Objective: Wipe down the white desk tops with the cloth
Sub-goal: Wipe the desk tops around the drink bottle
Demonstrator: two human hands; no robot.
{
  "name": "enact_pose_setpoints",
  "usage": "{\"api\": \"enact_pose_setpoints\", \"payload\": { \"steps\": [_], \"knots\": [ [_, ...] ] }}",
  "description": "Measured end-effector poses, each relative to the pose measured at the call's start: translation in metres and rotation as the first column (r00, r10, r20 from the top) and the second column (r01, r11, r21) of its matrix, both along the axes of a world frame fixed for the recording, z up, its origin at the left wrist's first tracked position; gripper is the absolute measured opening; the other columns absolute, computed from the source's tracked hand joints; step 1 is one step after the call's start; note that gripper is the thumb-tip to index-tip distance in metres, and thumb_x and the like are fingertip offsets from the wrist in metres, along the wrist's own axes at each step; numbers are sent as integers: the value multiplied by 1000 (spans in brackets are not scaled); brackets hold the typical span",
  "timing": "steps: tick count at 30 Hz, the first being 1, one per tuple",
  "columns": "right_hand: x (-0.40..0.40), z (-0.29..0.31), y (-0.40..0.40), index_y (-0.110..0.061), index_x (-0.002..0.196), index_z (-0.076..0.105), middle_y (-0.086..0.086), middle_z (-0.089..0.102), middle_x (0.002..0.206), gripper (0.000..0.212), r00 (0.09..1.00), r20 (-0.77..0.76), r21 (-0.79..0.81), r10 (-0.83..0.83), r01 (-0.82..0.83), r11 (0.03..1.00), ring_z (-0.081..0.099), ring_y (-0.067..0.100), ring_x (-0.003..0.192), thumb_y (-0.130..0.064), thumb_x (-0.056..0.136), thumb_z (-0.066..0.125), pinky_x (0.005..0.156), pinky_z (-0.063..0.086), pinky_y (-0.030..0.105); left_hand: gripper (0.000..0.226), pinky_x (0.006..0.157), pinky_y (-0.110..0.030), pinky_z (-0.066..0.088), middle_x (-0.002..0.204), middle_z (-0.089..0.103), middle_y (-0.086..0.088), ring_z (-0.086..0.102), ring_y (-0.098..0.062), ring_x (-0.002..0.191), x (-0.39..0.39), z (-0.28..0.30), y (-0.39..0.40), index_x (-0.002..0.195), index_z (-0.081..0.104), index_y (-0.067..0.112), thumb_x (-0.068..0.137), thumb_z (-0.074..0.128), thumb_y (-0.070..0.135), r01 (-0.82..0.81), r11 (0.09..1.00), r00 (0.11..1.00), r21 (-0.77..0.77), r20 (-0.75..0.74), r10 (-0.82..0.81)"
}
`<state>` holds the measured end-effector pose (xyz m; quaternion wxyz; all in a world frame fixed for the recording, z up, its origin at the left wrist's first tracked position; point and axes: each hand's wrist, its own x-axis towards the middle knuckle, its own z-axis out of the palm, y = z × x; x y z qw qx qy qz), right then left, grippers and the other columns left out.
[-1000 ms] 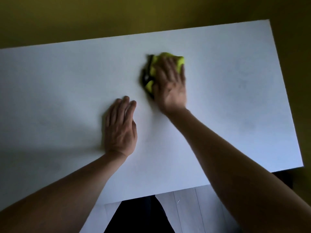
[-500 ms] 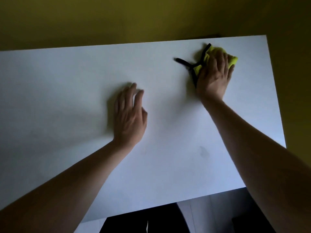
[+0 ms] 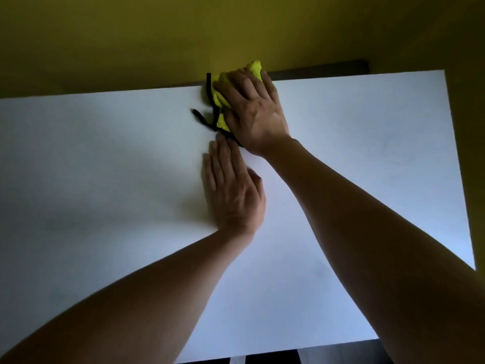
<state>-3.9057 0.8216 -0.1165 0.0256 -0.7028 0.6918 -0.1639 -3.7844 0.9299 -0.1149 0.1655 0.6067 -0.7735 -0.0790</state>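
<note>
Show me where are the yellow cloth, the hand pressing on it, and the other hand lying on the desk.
yellow cloth (image 3: 219,97): head view, on the yellow fabric left of the fingers.
right hand (image 3: 253,109): head view, on the back of the hand.
left hand (image 3: 233,190): head view, on the back of the hand.

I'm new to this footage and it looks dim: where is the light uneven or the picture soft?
Head view: the desk top is bright on the right, shadowed lower left; forearms dark; right hand on the cloth slightly soft.
</note>
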Motion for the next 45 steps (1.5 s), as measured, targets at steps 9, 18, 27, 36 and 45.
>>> {"api": "enact_pose_setpoints", "payload": {
  "steps": [9,18,27,36,45],
  "knots": [
    [-54,10,-15,-19,116,63,10,62,117,38,972,-34,108,-230,233,967,54,34,113,-42,93,44,100,30,41,64,128,-51,23,168,33,-19,30,-34,157,-1,-4,-1,160,35,-1,100,44,19,10,1000,996,-7,87,-9],
    [-150,7,19,-14,113,64,17,61,117,43,857,-122,134,-500,514,847,52,37,117,-39,91,36,111,29,46,66,130,-49,17,168,31,-19,27,-35,157,-4,-5,-2,160,33,-1,99,40,21,0,1000,994,-7,107,1],
    [-11,13,-18,-22,117,66,4,63,118,50,981,18,143,-193,189,972,51,31,123,-53,92,35,120,21,47,66,129,-51,22,165,35,-22,33,-38,154,-1,-6,-2,159,36,-2,97,45,19,24,997,995,-67,95,-18],
    [-205,6,44,-15,116,62,17,59,123,42,881,-53,130,-470,473,872,48,35,126,-41,94,37,119,23,46,65,129,-50,20,167,33,-20,29,-36,156,-2,-6,-1,159,35,0,98,41,21,13,999,995,-36,104,-9],
    [-140,2,50,-14,115,70,18,66,120,40,935,39,-53,-352,354,934,57,37,124,-31,85,52,119,24,60,65,128,-51,22,166,35,-20,32,-38,154,-2,-6,-3,158,37,0,97,40,22,6,999,996,-52,93,-1]
  ]
}}
